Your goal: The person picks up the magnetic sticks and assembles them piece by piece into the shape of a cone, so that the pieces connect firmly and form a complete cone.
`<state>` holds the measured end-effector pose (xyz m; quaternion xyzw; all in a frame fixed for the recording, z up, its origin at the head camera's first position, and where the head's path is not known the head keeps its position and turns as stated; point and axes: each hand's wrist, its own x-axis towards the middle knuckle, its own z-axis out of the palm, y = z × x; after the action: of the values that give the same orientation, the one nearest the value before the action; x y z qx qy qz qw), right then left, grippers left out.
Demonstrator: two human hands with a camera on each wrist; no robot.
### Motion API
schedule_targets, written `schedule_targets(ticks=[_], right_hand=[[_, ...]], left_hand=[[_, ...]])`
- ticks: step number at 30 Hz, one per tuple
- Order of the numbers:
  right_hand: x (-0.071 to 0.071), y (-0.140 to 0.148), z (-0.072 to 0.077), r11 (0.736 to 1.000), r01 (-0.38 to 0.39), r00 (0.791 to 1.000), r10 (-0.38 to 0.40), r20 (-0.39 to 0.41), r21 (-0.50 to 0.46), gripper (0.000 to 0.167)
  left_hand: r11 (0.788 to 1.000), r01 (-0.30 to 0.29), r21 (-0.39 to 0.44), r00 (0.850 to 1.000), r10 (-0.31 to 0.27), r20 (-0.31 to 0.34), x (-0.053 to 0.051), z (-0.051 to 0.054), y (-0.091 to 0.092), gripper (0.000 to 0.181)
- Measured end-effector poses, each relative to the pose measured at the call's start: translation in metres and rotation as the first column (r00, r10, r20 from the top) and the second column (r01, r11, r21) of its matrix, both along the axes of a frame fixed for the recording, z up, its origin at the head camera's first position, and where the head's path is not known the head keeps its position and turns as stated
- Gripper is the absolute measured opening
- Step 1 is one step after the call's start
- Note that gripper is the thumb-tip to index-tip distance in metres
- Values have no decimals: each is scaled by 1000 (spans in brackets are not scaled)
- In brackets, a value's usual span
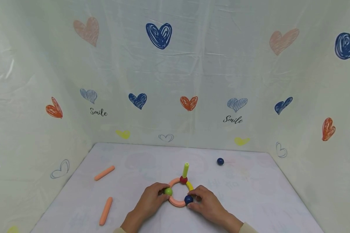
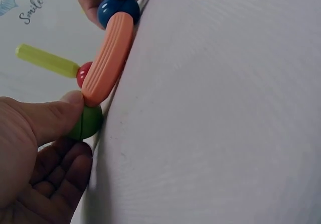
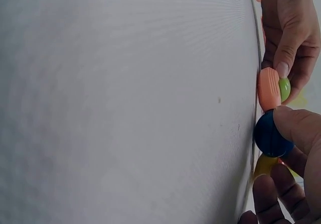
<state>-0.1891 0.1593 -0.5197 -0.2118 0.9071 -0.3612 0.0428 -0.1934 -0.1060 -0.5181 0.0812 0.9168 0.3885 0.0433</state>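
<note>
On the table lies a ring of curved rods joined by balls. My left hand (image 1: pixel 152 200) pinches its green ball (image 1: pixel 168 191) between thumb and fingers. On the other side my right hand (image 1: pixel 207 204) pinches the blue ball (image 1: pixel 188 199). A curved orange rod (image 2: pixel 110 58) spans the near side between these two balls. Another orange rod (image 1: pixel 174 182) runs from the green ball to a red ball (image 1: pixel 183 180) at the far side. A yellow curved rod (image 1: pixel 190 185) links the red and blue balls, partly behind my right fingers. From the red ball a straight lime-green rod (image 1: pixel 185 170) sticks up.
Two loose straight orange rods, one farther back (image 1: pixel 104 173) and one nearer (image 1: pixel 106 211), lie at the left of the white table (image 1: pixel 250 200). A loose dark blue ball (image 1: pixel 220 161) sits at the back right. A heart-printed curtain (image 1: pixel 169 71) surrounds the table.
</note>
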Motion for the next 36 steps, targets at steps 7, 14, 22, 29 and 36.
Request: schedule_targets(ticks=[7, 14, 22, 29, 36], right_hand=[[0, 0, -1, 1000, -1, 1000, 1, 4, 0, 34], [0, 1, -2, 1000, -1, 1000, 1, -2, 2, 33], [1, 0, -1, 1000, -6, 1000, 6, 4, -8, 33], [1, 0, -2, 1000, -6, 1000, 6, 5, -11, 34], [1, 1, -2, 1000, 8, 999, -8, 37, 10, 34]], left_hand=[[1000, 8, -18, 1000, -8, -25, 0, 2, 0, 36], [1000, -11, -9, 999, 11, -40, 5, 2, -1, 43], [999, -38, -8, 994, 37, -99, 17, 6, -18, 40], [985, -169, 13, 975, 169, -146, 34, 25, -49, 32], [962, -270, -47, 961, 265, -81, 53, 38, -108, 32]])
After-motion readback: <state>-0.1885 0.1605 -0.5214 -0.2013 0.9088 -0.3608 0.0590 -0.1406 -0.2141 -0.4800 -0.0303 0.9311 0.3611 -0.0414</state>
